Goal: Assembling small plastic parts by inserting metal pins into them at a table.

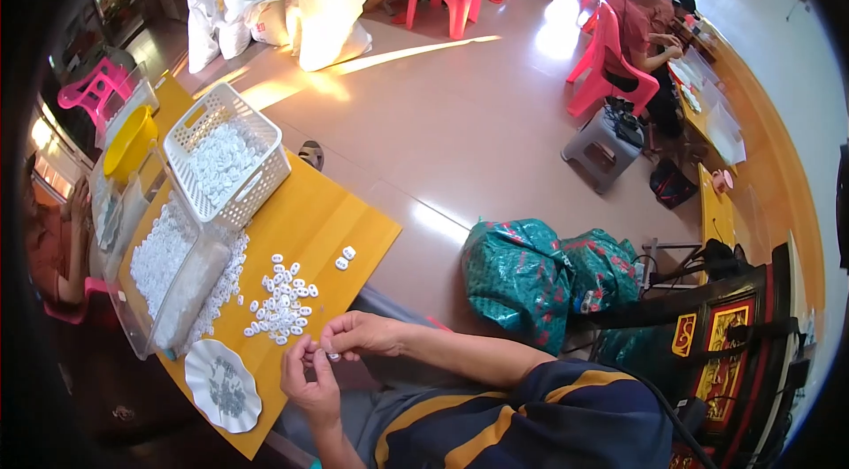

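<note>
My right hand [363, 334] partly hides a small white piece [333, 357], its markings too tiny to read; the lower edge cuts off my left forearm [331, 444].

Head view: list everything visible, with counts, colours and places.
tables: several, yellowish, left and right
basket: one, white, on left table
clear bin: one, transparent, left table
oval pieces: many, white, basket, bin and loose
wavy dish: one, white, table's near end
small bits: many, grey, in dish
bowl: one, yellow, far left
sacks: several, whitish, upper left
bags: about two, green, floor, centre right
chairs: several, pink, top and left
stool: one, grey, upper right
cup: one, pink, right
cabinet: one, black, lower right
other people: several, varied clothing, edges
left hand: one, bare, at an oval piece
right hand: one, bare, same piece
</note>
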The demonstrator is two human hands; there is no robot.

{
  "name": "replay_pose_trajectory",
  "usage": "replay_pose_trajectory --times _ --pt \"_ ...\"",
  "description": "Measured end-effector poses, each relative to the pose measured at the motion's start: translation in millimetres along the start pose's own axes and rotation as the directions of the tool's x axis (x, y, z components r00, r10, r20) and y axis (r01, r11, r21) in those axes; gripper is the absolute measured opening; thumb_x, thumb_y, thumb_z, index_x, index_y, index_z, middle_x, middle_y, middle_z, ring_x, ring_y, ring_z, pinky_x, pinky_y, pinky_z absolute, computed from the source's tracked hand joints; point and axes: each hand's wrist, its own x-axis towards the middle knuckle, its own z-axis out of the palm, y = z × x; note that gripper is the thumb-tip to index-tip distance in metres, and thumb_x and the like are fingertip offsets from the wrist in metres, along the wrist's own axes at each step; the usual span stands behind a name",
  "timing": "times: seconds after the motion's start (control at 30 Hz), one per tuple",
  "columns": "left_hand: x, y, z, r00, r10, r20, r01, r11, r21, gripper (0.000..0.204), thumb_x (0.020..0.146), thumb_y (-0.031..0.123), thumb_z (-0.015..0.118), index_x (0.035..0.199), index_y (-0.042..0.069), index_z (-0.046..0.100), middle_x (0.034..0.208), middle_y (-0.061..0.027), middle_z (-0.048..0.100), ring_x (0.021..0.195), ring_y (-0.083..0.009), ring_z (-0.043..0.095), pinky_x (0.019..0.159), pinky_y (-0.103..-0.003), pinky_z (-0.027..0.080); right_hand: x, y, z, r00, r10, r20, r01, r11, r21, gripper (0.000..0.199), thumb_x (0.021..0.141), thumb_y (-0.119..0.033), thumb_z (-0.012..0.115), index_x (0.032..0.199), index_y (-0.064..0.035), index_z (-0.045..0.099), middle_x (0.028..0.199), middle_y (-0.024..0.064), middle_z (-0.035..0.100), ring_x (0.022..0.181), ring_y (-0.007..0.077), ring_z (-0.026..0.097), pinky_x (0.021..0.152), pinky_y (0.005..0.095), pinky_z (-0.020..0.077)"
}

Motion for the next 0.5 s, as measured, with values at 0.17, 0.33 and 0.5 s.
replay_pose_trajectory --times 0.17,0.33,0.5 --pt "9.2 4.5 -6.8 0.995 -0.006 0.104 0.006 1.0 0.004 0.005 0.092 -0.001 0.067 0.098 -0.002 0.067 0.09 -0.0109 0.066 0.075 -0.0221 0.064 0.064 -0.032 0.051 0.2 -0.9 0.7 0.998 -0.027 -0.061 0.023 0.998 -0.065 0.012 0.098 -0.021 0.072 0.098 -0.0098 0.069 0.084 -0.0036 0.066 0.067 0.0037 0.056 0.06 0.0182 0.0442" --pt "10.2 4.3 -7.9 0.99 -0.046 0.133 0.044 0.999 0.018 0.005 0.095 0.002 0.066 0.093 -0.003 0.065 0.086 -0.0106 0.063 0.071 -0.0212 0.061 0.061 -0.032 0.048 2.0 1.5 0.7 0.998 -0.046 -0.052 0.042 0.995 -0.089 0.013 0.1 -0.019 0.072 0.103 -0.007 0.069 0.085 -0.0034 0.065 0.07 0.0045 0.056 0.063 0.0195 0.0459" --pt "8.5 -2.7 -9.2 0.99 -0.081 0.12 0.077 0.996 0.034 0.011 0.099 0.007 0.064 0.093 -0.002 0.062 0.084 -0.01 0.06 0.069 -0.0214 0.058 0.061 -0.033 0.046 1.8 -1.3 3.2 0.99 -0.125 -0.066 0.11 0.975 -0.191 0.013 0.103 -0.019 0.07 0.106 -0.0059 0.068 0.09 -0.0042 0.064 0.075 0.0041 0.056 0.066 0.0201 0.0472"
